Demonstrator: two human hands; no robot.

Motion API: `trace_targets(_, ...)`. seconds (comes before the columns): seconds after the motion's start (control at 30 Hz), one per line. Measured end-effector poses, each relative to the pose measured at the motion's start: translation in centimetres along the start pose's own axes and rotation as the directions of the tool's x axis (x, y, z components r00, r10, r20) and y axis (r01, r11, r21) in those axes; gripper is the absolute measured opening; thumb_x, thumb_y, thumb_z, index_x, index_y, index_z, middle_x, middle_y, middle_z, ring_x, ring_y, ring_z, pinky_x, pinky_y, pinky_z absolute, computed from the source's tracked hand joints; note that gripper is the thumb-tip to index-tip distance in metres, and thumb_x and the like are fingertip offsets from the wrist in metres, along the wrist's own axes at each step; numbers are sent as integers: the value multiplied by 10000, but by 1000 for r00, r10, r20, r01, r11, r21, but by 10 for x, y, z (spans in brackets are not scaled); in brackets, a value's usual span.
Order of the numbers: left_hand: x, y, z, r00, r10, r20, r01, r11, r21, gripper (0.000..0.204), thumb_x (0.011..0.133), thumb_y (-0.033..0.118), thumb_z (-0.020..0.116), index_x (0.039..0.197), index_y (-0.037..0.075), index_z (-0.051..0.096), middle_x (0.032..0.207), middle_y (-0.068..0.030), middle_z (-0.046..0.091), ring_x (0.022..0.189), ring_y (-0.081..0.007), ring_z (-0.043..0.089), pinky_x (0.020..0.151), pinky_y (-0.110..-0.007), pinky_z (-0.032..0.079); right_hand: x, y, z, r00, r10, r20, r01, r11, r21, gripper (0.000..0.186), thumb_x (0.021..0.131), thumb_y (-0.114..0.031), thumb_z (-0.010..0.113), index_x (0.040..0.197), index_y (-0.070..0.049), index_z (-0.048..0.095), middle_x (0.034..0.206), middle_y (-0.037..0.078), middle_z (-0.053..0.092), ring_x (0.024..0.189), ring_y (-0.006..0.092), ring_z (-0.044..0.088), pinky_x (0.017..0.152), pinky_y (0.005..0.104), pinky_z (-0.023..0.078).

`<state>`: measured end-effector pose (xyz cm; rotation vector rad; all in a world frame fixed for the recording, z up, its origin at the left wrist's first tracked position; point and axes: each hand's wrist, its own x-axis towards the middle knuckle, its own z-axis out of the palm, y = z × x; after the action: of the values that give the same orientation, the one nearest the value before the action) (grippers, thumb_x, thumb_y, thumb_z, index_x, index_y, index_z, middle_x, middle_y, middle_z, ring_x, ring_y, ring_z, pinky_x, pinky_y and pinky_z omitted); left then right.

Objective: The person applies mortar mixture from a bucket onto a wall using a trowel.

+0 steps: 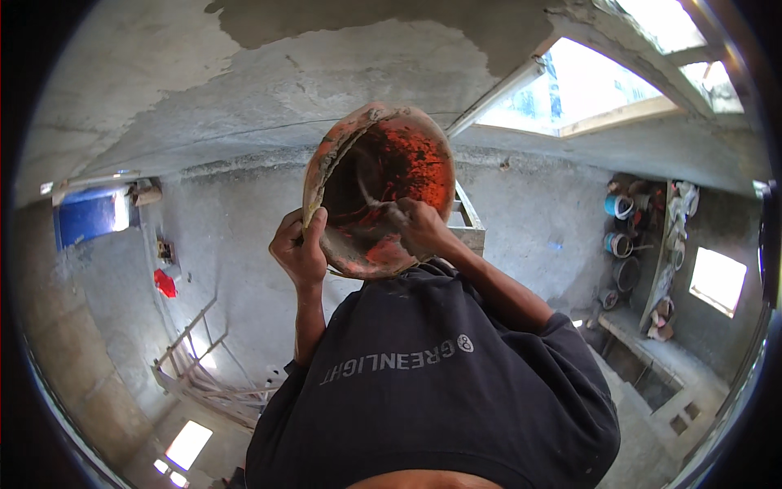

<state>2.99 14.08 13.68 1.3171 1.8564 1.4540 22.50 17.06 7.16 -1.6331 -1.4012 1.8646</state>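
Observation:
My left hand (pixel 301 248) grips the left rim of an orange, cement-crusted bucket (pixel 428 163), held up with its mouth toward me. My right hand (pixel 423 232) is inside the lower right of the bucket, fingers closed on a grey, cement-coated tool (pixel 389 208). The tool's exact shape is hard to make out against the dark inside. The bucket hides whatever is directly behind it. Both forearms rise from either side of my dark sweatshirt.
A wooden stand (pixel 468 236) shows behind the bucket. Metal scaffold frames (pixel 195 350) are lower left, a red object (pixel 164 283) at left. Several buckets (pixel 619 244) line the right side near a concrete ledge (pixel 635 346). The plastered ceiling (pixel 350 65) has a bright opening (pixel 590 85).

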Motion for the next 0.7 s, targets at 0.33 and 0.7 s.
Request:
trace_targets(0.33, 14, 6, -3, 996, 40, 84, -44, 998, 43, 150, 788, 87, 691, 755, -58, 671, 760, -95, 667, 610, -119, 574, 553, -262, 426, -1, -14, -7, 948, 8, 320, -99, 958, 269, 346, 932, -316, 478, 1047, -23, 623, 769, 50, 609, 569, 131, 562, 505, 278, 478)
trace_targets(0.7, 3, -4, -6, 988, -97, -120, 97, 995, -9, 196, 792, 128, 697, 775, -66, 676, 804, -83, 676, 672, -119, 571, 611, -269, 433, -47, 14, -71, 892, -69, 447, -233, 777, 585, 287, 898, -241, 559, 1058, -3, 539, 730, 24, 530, 498, 56, 507, 346, 181, 385)
